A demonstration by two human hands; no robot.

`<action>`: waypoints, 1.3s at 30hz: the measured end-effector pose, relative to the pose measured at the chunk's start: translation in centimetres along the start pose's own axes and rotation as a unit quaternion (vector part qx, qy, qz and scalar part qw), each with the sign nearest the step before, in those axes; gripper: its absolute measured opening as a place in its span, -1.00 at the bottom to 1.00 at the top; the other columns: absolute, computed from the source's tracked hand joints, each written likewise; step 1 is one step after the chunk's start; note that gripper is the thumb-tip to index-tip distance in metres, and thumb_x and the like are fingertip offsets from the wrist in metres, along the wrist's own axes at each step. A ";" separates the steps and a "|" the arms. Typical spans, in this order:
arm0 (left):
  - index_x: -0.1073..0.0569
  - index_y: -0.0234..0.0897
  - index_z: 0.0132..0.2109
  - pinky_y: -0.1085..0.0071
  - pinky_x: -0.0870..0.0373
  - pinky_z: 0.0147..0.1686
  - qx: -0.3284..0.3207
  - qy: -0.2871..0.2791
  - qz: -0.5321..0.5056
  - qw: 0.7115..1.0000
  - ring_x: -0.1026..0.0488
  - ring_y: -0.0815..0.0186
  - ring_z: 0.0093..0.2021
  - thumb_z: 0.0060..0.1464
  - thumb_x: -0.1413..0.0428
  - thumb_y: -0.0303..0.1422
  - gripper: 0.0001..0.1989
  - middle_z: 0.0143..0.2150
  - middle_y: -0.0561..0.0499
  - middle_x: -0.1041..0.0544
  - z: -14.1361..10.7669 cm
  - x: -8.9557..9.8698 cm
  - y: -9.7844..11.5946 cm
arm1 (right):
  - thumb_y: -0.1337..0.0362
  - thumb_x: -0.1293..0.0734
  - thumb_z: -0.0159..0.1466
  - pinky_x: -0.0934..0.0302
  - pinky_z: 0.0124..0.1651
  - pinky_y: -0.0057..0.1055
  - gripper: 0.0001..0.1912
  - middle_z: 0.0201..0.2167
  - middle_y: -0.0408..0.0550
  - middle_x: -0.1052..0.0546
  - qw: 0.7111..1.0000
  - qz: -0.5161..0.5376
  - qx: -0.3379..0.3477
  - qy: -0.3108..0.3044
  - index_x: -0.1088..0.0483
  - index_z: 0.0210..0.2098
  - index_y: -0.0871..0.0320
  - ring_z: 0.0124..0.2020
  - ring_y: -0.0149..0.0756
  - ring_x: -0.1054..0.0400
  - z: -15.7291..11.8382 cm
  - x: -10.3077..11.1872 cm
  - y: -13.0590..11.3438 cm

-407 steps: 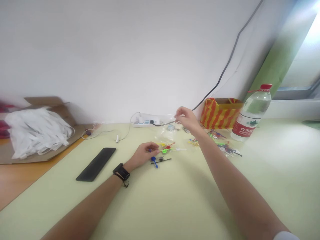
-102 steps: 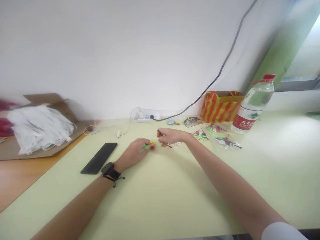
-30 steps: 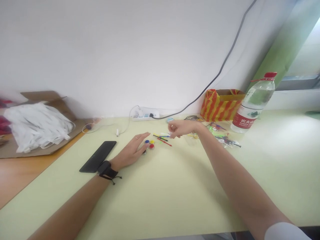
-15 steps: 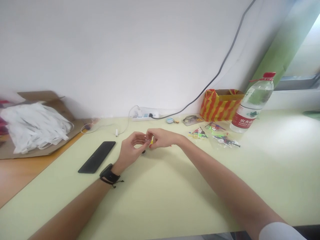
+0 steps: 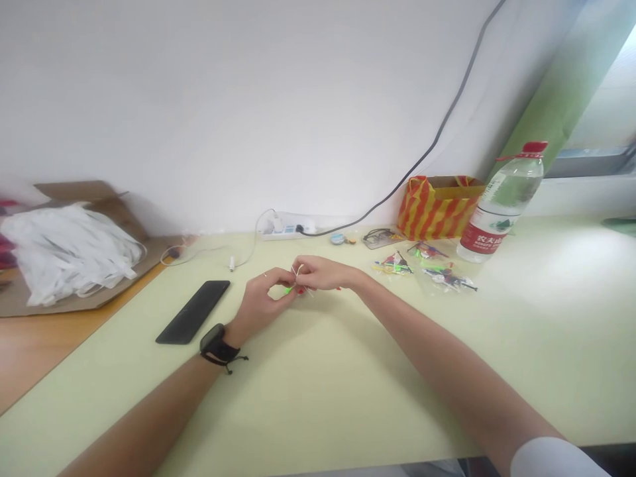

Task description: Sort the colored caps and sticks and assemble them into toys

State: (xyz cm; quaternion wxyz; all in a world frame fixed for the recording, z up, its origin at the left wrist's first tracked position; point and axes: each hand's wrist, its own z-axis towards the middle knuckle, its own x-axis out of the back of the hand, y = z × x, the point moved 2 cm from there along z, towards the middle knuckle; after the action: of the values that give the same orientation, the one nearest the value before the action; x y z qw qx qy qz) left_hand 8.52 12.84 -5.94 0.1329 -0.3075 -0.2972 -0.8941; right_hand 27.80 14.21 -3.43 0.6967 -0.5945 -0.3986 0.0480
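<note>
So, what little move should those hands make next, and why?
I'd guess the right hand should gently draw the thin white piece clear of the left hand. The right hand seems to pinch it, the two hands meet there, and they partly hide the green piece and the red piece close by.

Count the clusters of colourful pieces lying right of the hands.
3: one cluster nearest the right hand, another by the striped bag, a third in front of that.
</note>
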 end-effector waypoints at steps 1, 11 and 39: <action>-0.57 -0.17 -0.18 0.32 -0.52 -0.13 -0.006 -0.003 0.004 1.000 -0.58 0.26 -0.21 0.21 -0.18 -0.37 -0.93 -0.21 0.03 -0.65 0.0 0.0 0.0 | 0.30 -0.26 0.28 -0.04 -0.57 -0.56 -0.87 -0.45 -0.23 -0.51 1.000 0.000 0.004 -0.003 -0.22 -0.18 0.06 -0.43 -0.38 -0.38 0.0 0.0 0.1; -0.54 -0.16 -0.22 0.34 -0.49 -0.13 -0.030 -0.005 0.010 1.000 -0.58 0.27 -0.21 0.18 -0.20 -0.40 -0.97 -0.21 0.04 -0.65 -0.2 0.1 -0.3 | 0.31 -0.28 0.27 -0.22 -0.43 -0.51 -0.86 -0.41 -0.19 -0.53 0.998 -0.043 0.038 0.030 -0.16 -0.24 0.06 -0.36 -0.32 -0.43 0.2 -0.5 0.2; -0.04 0.00 0.52 0.01 0.00 0.49 0.025 -0.267 0.103 0.958 0.05 0.05 0.54 0.43 0.08 -0.05 -0.38 0.57 -0.01 -0.01 -1.8 -1.3 -3.7 | 0.38 -0.34 0.35 -0.26 -0.02 -0.40 -0.83 -0.01 0.09 -0.56 0.935 -0.300 -0.094 0.162 -0.51 -0.08 0.16 -0.04 -0.19 -0.45 1.6 2.2 7.2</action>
State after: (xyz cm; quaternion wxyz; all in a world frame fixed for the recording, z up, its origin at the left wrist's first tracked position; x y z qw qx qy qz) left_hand 7.08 14.69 -9.58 0.1474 -0.5606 -0.3113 -0.7530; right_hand 31.26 18.72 -8.57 0.6747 -0.5101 -0.4423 -0.2981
